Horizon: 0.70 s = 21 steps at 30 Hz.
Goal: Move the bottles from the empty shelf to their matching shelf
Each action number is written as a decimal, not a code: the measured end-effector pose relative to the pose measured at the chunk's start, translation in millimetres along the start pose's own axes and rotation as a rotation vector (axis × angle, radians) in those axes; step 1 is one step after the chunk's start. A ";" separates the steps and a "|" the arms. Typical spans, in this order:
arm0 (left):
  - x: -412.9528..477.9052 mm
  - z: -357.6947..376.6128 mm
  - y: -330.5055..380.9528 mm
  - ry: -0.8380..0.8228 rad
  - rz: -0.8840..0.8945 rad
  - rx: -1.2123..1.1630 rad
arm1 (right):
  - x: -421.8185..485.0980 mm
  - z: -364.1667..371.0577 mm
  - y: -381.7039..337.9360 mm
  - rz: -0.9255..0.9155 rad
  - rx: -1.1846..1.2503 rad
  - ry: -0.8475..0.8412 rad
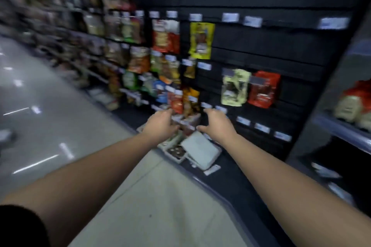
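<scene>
Both arms out toward twelve o'clock, left hand and right hand with open, empty grip; no bottles visible, so the task looks barely begun.

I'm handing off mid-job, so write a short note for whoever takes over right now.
Left hand: empty, fingers spread, reaching toward the low shelf.
Right hand: empty, open, reaching beside it.
Things: the view is blurred; no bottles can be made out. Ahead lie white trays at the shelf foot, with hanging snack bags above.
Done: nothing visibly moved.
Left: locate the bottles, carry them to their matching shelf.
</scene>
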<state>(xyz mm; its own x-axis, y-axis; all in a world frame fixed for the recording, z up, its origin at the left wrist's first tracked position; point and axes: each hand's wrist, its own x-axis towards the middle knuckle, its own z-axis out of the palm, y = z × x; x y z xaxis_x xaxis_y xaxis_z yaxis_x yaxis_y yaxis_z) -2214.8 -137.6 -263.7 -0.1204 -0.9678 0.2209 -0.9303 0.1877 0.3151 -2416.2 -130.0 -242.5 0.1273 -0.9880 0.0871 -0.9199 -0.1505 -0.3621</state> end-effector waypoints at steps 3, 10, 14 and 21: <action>-29.4 -50.1 -119.9 0.046 -0.144 0.014 | 38.5 47.5 -122.2 -0.159 -0.006 -0.005; -139.7 -159.1 -370.9 0.192 -0.516 0.095 | 61.1 157.9 -420.0 -0.488 0.057 -0.115; -214.1 -217.6 -475.9 0.283 -0.711 0.126 | 49.2 212.1 -566.7 -0.691 0.096 -0.183; -339.9 -307.1 -636.2 0.410 -1.041 0.205 | 22.6 303.1 -799.3 -1.039 0.143 -0.313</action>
<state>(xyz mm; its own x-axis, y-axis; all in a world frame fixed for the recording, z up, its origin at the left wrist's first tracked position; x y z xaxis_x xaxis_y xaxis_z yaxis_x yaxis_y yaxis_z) -1475.6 123.4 -255.7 0.8313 -0.5027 0.2370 -0.5557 -0.7426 0.3738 -1565.7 -42.5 -232.4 0.9236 -0.3382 0.1807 -0.2596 -0.8983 -0.3544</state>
